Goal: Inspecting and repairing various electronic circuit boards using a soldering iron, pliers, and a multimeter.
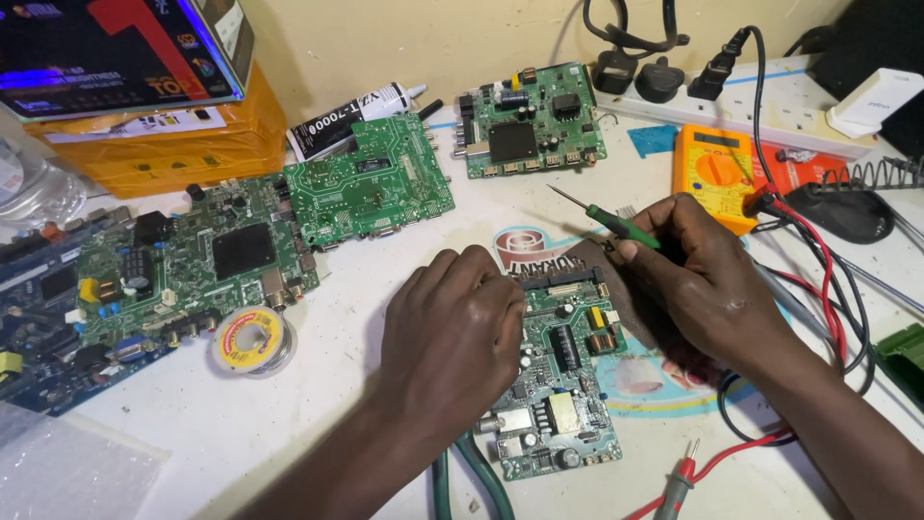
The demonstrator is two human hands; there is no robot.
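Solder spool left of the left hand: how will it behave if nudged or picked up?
The solder spool lies flat on the table, so a nudge would probably slide it, not roll it. Wound metal wire suggests it's heavy for its size. Any loose wire end would likely bend easily.

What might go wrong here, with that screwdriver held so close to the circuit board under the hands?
1. The right hand holds the green screwdriver just above the circuit board; a slip might scratch its small parts.
2. The left hand presses on the board's edge, which may tilt or slide it.
3. The red probe lead lies by the right forearm and might snag, tugging the orange multimeter.
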